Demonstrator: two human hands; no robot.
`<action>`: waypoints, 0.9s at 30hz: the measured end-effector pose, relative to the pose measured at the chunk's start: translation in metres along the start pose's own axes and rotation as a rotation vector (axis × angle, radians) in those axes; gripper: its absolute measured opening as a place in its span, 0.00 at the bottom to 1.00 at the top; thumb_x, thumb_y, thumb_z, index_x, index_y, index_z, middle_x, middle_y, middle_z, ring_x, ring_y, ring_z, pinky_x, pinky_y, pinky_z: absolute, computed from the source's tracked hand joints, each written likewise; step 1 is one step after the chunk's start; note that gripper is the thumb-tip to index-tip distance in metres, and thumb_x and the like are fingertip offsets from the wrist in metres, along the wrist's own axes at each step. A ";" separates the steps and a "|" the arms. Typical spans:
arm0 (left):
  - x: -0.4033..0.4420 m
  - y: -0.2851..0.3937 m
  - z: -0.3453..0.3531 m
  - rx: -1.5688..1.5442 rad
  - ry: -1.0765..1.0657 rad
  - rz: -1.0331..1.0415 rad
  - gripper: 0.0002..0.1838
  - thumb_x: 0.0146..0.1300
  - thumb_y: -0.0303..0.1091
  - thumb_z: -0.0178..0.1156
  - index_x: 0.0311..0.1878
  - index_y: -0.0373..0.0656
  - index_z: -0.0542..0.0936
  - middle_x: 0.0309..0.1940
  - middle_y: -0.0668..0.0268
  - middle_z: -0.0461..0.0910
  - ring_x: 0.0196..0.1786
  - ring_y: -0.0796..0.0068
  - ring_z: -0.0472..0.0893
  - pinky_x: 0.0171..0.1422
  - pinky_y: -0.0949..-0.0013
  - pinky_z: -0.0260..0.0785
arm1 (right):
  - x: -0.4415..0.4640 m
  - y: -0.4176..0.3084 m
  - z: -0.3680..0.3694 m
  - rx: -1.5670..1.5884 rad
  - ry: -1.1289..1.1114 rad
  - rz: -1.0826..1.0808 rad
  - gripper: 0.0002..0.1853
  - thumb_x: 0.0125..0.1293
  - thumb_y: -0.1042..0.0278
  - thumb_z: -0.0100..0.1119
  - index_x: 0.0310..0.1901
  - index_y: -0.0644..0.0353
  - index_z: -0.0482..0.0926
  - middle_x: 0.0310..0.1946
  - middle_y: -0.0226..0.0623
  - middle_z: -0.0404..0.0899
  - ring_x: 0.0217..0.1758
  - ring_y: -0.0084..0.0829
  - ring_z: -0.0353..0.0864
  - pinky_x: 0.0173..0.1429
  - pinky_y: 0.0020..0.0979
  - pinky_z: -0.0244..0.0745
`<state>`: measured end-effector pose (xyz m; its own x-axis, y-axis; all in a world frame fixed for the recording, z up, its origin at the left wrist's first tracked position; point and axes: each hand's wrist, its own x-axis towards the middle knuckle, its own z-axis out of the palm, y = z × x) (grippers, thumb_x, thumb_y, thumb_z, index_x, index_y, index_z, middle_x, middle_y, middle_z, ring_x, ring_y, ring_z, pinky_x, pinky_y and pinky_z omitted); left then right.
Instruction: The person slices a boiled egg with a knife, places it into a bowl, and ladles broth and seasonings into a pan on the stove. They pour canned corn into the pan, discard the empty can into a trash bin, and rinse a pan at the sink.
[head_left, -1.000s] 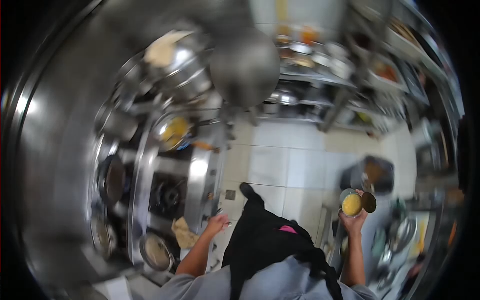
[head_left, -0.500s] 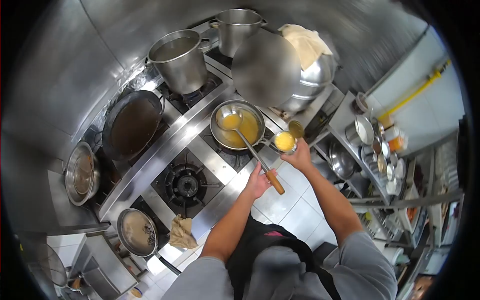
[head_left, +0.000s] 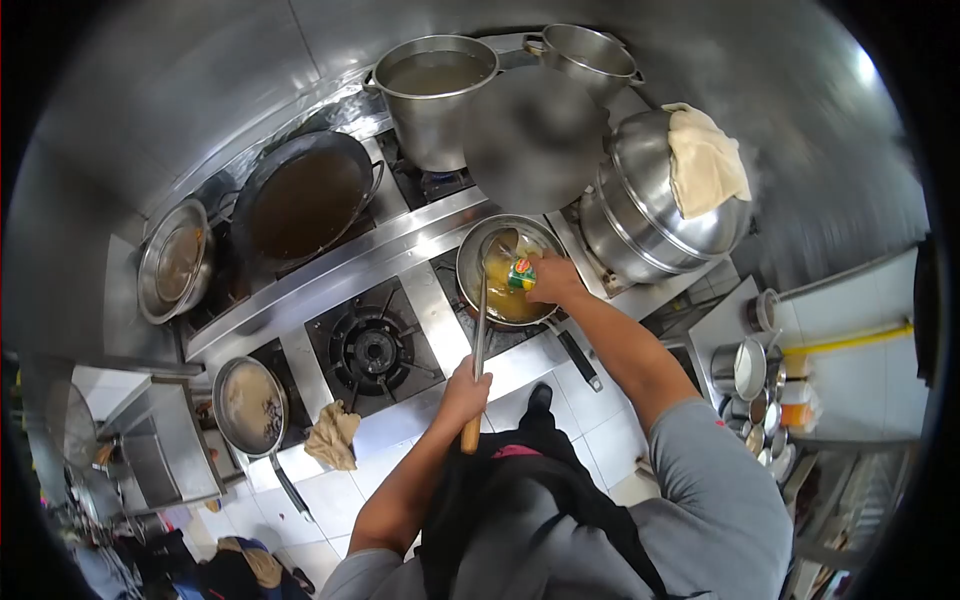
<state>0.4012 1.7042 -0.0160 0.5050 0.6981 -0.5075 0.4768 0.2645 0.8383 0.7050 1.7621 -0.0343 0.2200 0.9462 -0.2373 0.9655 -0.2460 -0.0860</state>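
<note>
My left hand (head_left: 466, 393) is closed around the handle of a long ladle (head_left: 481, 322), just above its wooden end. The ladle's bowl is inside a frying pan (head_left: 463, 277) that holds yellow liquid (head_left: 512, 306). In my right hand (head_left: 556, 279) is a small can (head_left: 522, 273) with a green label, tipped over the pan close to the ladle's bowl. My fingers hide part of the can, and its opening cannot be made out. The pan's black handle (head_left: 580, 360) points toward my side.
Left of the pan is a bare burner (head_left: 374, 350), then a smaller pan (head_left: 217, 405) and a crumpled cloth (head_left: 331, 436). Behind stand a wok of brown liquid (head_left: 305, 200) and a tall pot (head_left: 432, 125). A steamer (head_left: 632, 215) with a cloth (head_left: 705, 160) stands right.
My right hand has brought the can from beside the pan to over it and tipped it. My left hand has closed on the ladle's handle, which is turned more upright in view.
</note>
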 end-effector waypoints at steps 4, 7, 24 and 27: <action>-0.020 0.005 0.027 0.279 0.243 0.210 0.23 0.67 0.33 0.58 0.63 0.37 0.71 0.42 0.41 0.84 0.46 0.38 0.84 0.52 0.47 0.76 | 0.030 -0.010 -0.007 -0.170 -0.188 0.005 0.37 0.44 0.50 0.78 0.58 0.52 0.79 0.50 0.40 0.85 0.55 0.41 0.86 0.58 0.43 0.77; -0.038 0.021 0.047 0.219 0.283 0.082 0.25 0.66 0.32 0.58 0.67 0.42 0.71 0.50 0.36 0.82 0.57 0.31 0.78 0.63 0.44 0.71 | 0.038 -0.013 -0.013 -0.296 -0.192 -0.064 0.31 0.46 0.51 0.77 0.54 0.50 0.83 0.46 0.34 0.88 0.53 0.35 0.87 0.57 0.39 0.75; -0.068 0.044 0.108 -0.596 0.162 -0.254 0.15 0.72 0.34 0.57 0.59 0.42 0.73 0.26 0.67 0.74 0.22 0.73 0.75 0.25 0.66 0.68 | 0.013 0.085 -0.005 0.189 0.071 -0.296 0.45 0.41 0.55 0.81 0.64 0.50 0.73 0.58 0.39 0.76 0.64 0.48 0.74 0.62 0.54 0.68; -0.073 0.055 0.098 -1.012 0.046 -0.284 0.16 0.73 0.36 0.56 0.61 0.46 0.71 0.22 0.75 0.67 0.18 0.80 0.68 0.20 0.74 0.61 | 0.014 0.090 0.013 0.220 0.193 -0.314 0.44 0.42 0.56 0.80 0.65 0.49 0.73 0.57 0.38 0.74 0.64 0.46 0.73 0.64 0.53 0.66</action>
<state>0.4614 1.6028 0.0478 0.4306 0.5428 -0.7211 -0.2607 0.8397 0.4764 0.7933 1.7507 -0.0580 -0.0380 0.9991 0.0167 0.9414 0.0414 -0.3349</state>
